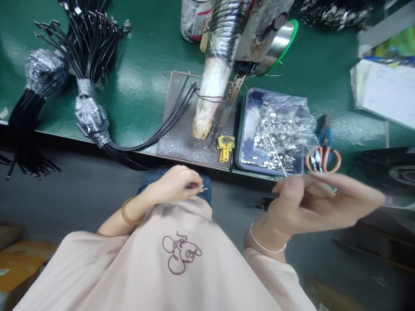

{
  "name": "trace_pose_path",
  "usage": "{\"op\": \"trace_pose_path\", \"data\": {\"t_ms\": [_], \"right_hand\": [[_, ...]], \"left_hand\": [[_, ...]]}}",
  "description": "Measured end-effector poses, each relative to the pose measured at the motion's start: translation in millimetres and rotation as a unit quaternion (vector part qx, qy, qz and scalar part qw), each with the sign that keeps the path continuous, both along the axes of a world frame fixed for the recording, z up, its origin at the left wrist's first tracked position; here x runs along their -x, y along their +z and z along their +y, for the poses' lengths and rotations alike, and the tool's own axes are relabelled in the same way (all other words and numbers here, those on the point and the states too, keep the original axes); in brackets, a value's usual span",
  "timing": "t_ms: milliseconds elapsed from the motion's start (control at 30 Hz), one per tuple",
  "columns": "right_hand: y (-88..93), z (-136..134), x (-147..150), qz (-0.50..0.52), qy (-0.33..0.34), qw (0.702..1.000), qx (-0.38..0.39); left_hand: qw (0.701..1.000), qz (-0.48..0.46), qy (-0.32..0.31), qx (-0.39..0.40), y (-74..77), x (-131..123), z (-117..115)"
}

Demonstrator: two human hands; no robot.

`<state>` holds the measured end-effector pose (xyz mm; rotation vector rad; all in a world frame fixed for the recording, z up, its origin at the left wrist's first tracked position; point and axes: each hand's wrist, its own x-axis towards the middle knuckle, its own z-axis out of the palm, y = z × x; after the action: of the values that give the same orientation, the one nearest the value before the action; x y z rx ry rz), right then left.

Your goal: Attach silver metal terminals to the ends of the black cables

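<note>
My left hand (180, 183) is closed low in front of the bench edge, with a small tip poking out from its fingers. A black cable (152, 169) runs from the wrapped cable bundle (92, 116) into this hand. Raised at the right, my right hand (319, 201) is closed, thumb against fingers, on a thin bright solder wire (270, 136). The wire stretches up towards the spool (280, 45) with a green rim. Between the hands, a soldering iron (227, 108) points down over a dark board (181, 142). Several cable ends rest on the board by a white, charred-tipped rod (210, 95).
A blue tray (241, 149) holds a plastic bag of small metal parts. Orange-handled scissors (337, 160) and blue-handled pliers (326, 129) lie beside it. A yellow clip-like piece (224, 151) is on the board. More cables (45, 77), a jar (194, 21) and papers (389, 90) surround the area.
</note>
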<state>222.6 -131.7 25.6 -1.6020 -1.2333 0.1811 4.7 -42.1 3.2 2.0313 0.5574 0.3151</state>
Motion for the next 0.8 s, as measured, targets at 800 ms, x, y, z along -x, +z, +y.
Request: {"op": "trace_pose_path", "data": {"t_ms": [800], "right_hand": [[5.7, 58.8, -60.6, -0.186, 0.132, 0.924, 0.308]], "left_hand": [[0.857, -0.163, 0.488, -0.045, -12.8, 16.5, 69.4]]}}
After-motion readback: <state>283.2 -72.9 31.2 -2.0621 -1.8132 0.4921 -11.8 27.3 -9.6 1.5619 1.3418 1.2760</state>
